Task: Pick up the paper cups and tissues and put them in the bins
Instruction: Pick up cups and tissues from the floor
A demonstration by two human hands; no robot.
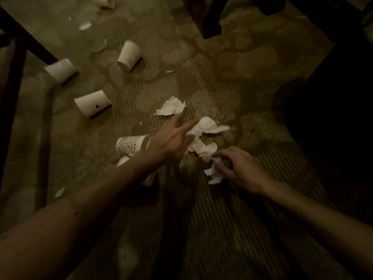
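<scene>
The carpet (222, 81) is olive-brown, finely striped. The tissues (170, 107) are white; the near cup (129, 146) bears dark print, the left cup (91, 105) a black dot.

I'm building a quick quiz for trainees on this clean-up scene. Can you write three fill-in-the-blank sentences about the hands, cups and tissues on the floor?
1. The left hand is open; the crumpled white tissue is gripped by the ____ one.
2. The white paper cup with a dark dot lies on its ____.
3. The printed white paper cup lies just beside the ____ wrist.

Missing words: right; side; left.
</scene>
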